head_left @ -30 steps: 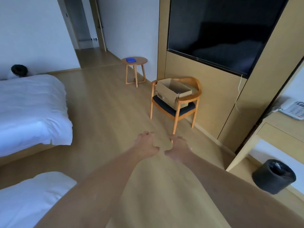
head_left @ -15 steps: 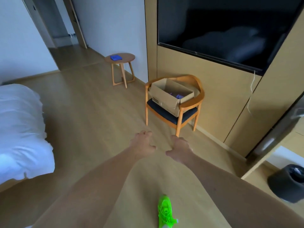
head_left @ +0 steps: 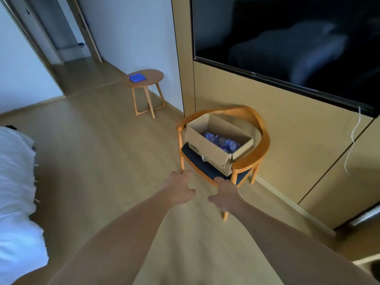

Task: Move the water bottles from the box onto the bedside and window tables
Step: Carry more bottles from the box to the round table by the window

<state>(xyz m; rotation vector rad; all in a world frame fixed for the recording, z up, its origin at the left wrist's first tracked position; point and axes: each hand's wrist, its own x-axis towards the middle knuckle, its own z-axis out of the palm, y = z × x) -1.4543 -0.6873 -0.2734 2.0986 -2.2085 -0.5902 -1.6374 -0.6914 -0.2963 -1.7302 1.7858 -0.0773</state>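
Observation:
An open cardboard box (head_left: 203, 144) sits on a wooden armchair (head_left: 253, 120) with a dark seat, against the panelled wall. Inside the box lie water bottles (head_left: 223, 141) with blue-purple labels. My left hand (head_left: 178, 189) and my right hand (head_left: 225, 197) are stretched forward side by side, just short of the chair's front edge. Both hold nothing, with fingers loosely curled. Neither hand touches the box or the chair.
A small round wooden table (head_left: 147, 79) with a blue object (head_left: 137, 77) on it stands by the white wall, beyond the chair. A white bed (head_left: 16, 182) fills the left side. A large dark TV (head_left: 287, 42) hangs above the chair. Wooden floor lies between bed and chair.
The view has moved closer to the chair and box, and the bottles inside now show. Both hands stay out in front, slightly further apart. The green shoe has left the view.

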